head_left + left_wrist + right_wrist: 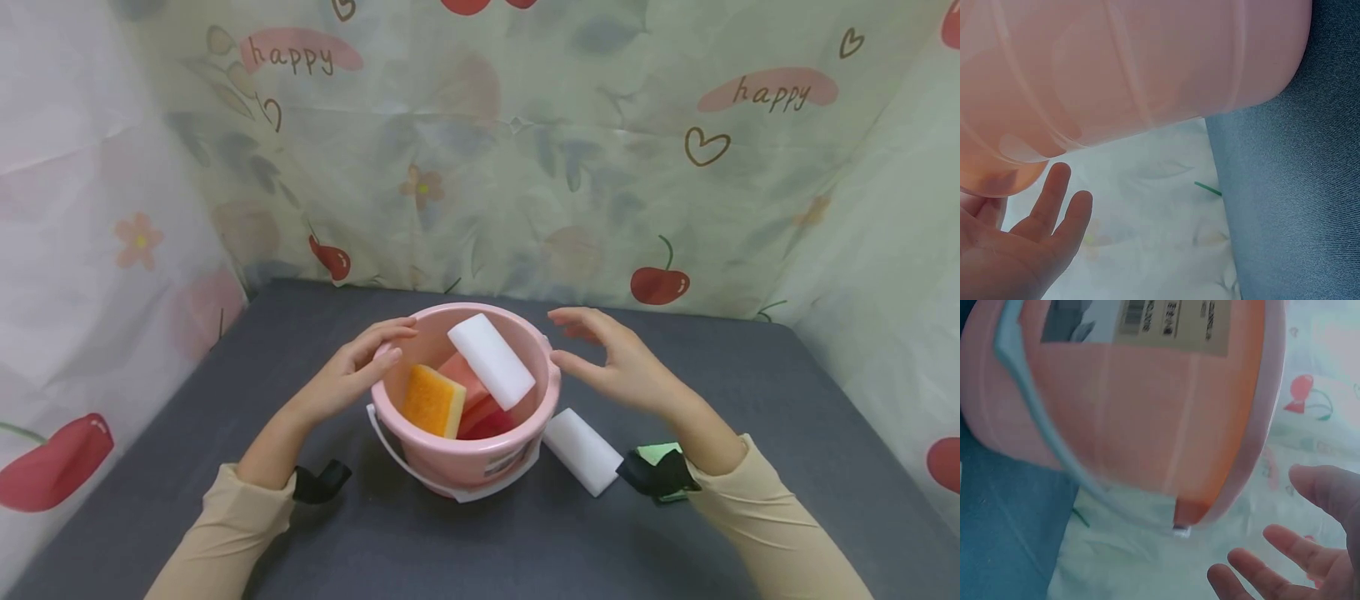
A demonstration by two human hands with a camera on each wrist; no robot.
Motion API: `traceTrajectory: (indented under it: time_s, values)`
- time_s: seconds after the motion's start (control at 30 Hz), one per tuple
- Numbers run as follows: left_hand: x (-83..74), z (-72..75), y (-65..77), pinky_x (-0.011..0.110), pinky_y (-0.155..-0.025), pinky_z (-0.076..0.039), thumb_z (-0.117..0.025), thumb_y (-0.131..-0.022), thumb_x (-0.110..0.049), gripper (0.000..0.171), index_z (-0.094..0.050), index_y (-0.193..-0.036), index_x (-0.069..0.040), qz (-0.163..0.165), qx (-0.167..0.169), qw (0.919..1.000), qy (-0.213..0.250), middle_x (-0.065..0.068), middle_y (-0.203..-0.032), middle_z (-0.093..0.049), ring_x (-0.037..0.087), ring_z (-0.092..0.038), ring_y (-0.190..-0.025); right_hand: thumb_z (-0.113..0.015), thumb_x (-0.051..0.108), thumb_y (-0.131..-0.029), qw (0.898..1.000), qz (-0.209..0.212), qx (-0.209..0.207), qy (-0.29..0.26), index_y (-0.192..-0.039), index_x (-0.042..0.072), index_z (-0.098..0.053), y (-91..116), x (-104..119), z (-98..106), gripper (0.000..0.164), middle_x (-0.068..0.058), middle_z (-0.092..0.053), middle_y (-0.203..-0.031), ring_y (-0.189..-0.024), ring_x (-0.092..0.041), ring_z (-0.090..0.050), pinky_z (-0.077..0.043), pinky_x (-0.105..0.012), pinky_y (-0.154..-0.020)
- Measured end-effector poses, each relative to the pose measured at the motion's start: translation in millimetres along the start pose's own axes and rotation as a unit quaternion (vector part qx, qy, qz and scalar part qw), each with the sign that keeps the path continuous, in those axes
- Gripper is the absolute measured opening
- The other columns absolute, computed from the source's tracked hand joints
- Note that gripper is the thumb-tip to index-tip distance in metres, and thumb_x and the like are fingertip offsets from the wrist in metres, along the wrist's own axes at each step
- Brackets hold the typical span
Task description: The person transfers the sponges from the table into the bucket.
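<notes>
One pink bucket between two relaxed hands

One printed cloth backdrop stands behind one dark tabletop, with the bucket upright near its middle. The left hand is at the bucket's left rim, fingers loosely extended, grasping nothing; whether it touches the rim I cannot tell. The right hand is beside the right rim, palm toward it, thumb and fingers spread, released.

Two white blocks show: one inside the bucket, leaning up against the wall, one outside, lying just beside it. One orange block sits inside, with red and pink pieces I cannot count. One green piece lies partly hidden by the right wrist's black strap.

The head view alone shows the contents; the right wrist view shows the label's barcode and print.
</notes>
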State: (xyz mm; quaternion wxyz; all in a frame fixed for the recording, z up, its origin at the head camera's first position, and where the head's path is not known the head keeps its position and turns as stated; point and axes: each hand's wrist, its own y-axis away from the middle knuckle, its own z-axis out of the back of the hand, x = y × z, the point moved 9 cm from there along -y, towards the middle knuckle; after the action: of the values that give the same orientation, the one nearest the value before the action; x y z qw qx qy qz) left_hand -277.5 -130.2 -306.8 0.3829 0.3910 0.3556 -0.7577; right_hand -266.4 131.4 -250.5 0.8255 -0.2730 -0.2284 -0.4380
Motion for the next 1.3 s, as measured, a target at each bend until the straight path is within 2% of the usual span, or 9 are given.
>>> traceTrajectory:
  time_s: [0.23, 0.4, 0.73, 0.97, 1.3]
  values:
    - [-1.5, -0.4, 0.1, 0.057, -0.105, -0.034, -0.045, -0.096, -0.011, 0.038, -0.045, -0.134, -0.006, -0.001, 0.002, 1.0, 0.001, 0.009, -0.15, -0.033, 0.032, -0.029, -0.138, -0.06, 0.024, -0.091, 1.0, -0.029, -0.001, -0.007, -0.131, 0.01, -0.048, 5.5, -20.6, 4.1, 0.044, -0.01, -0.053, -0.133, -0.121, -0.029, -0.054, -0.04, -0.047, -0.104]
    - [-1.8, -0.3, 0.2, 0.057, -0.105, -0.034, -0.045, -0.096, -0.011, 0.039, -0.045, -0.134, -0.006, -0.002, 0.003, 1.0, 0.0, 0.01, -0.15, -0.033, 0.033, -0.029, -0.138, -0.059, 0.023, -0.091, 0.999, -0.036, 0.008, 0.006, -0.13, 0.007, -0.049, 9.3, -36.2, -1.5, 0.043, -0.013, -0.054, -0.131, -0.114, -0.032, -0.058, -0.043, -0.049, -0.101]
    - [-1.1, -0.3, -0.1, 0.056, -0.105, -0.035, -0.045, -0.096, -0.011, 0.039, -0.045, -0.134, -0.006, 0.0, 0.003, 1.0, -0.001, 0.009, -0.15, -0.033, 0.033, -0.029, -0.138, -0.065, 0.021, -0.087, 0.997, -0.054, 0.054, 0.029, -0.126, 0.001, -0.05, 16.3, -64.8, -30.5, 0.046, -0.021, -0.057, -0.123, -0.106, -0.037, -0.06, -0.05, -0.049, -0.089]
    - [-1.3, -0.5, -0.1, 0.057, -0.105, -0.034, -0.045, -0.096, -0.012, 0.038, -0.045, -0.134, -0.007, 0.001, 0.0, 1.0, -0.003, 0.009, -0.15, -0.033, 0.033, -0.028, -0.138, -0.068, 0.026, -0.083, 0.993, -0.061, 0.095, 0.036, -0.125, 0.0, -0.049, 20.4, -79.4, -54.4, 0.053, -0.022, -0.057, -0.121, -0.108, -0.038, -0.057, -0.053, -0.045, -0.085]
    - [-0.2, -0.4, -0.1, 0.057, -0.105, -0.034, -0.044, -0.096, -0.013, 0.038, -0.046, -0.134, -0.007, 0.0, -0.002, 1.0, -0.001, 0.009, -0.15, -0.033, 0.032, -0.029, -0.138, -0.073, 0.03, -0.078, 0.988, -0.088, 0.115, 0.051, -0.125, 0.0, -0.05, 24.5, -91.5, -74.8, 0.06, -0.022, -0.057, -0.118, -0.109, -0.038, -0.054, -0.052, -0.048, -0.084]
